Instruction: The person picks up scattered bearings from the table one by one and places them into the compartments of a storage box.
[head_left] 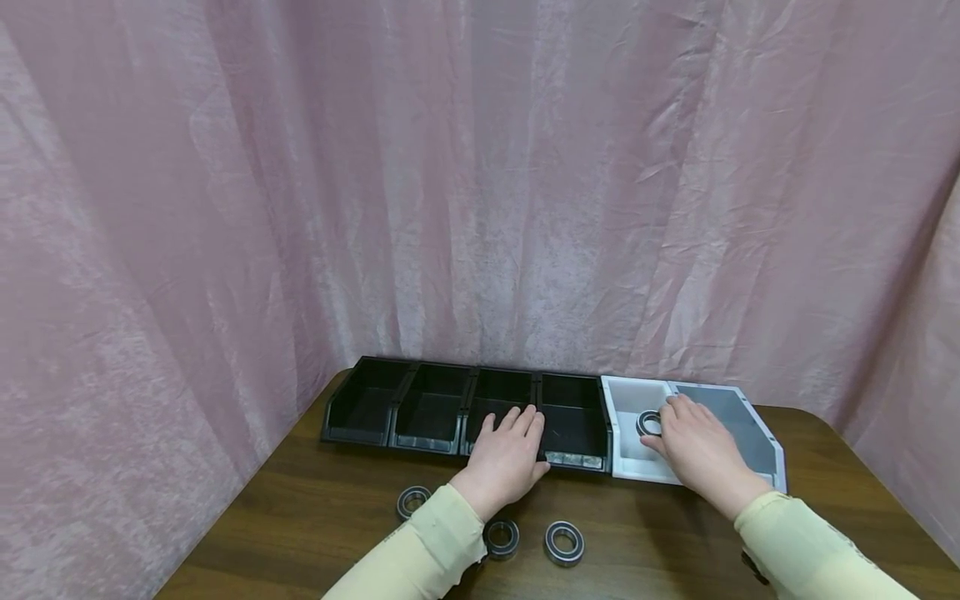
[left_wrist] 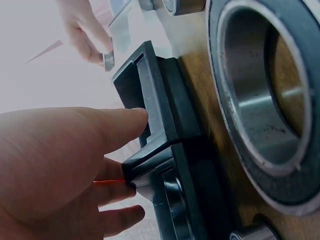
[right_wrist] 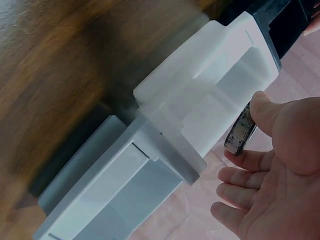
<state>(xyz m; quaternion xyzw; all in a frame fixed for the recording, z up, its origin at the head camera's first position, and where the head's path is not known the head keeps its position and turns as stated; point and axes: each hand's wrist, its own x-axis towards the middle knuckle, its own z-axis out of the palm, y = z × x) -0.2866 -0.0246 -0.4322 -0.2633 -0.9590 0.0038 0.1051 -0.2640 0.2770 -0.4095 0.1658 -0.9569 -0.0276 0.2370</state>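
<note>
My right hand (head_left: 701,450) pinches a ball bearing (right_wrist: 241,131) between thumb and index finger, its other fingers spread loosely. In the head view this bearing is held over the white bin (head_left: 624,467). Over the front of the black bins (head_left: 427,443) is my left hand (head_left: 501,462), palm down with fingers extended and nothing in its grasp. Three more bearings lie on the table: one left of the left forearm (head_left: 402,504), partly covered by the sleeve, a second bearing (head_left: 502,553) beside the wrist, and a third bearing (head_left: 564,560) to its right.
Several black bins form a row at the back of the wooden table (head_left: 300,500), joined on the right by the white bin and a grey bin (head_left: 723,408). Behind them hangs a pink curtain (head_left: 480,183). A large bearing (left_wrist: 235,115) fills the right side of the left wrist view.
</note>
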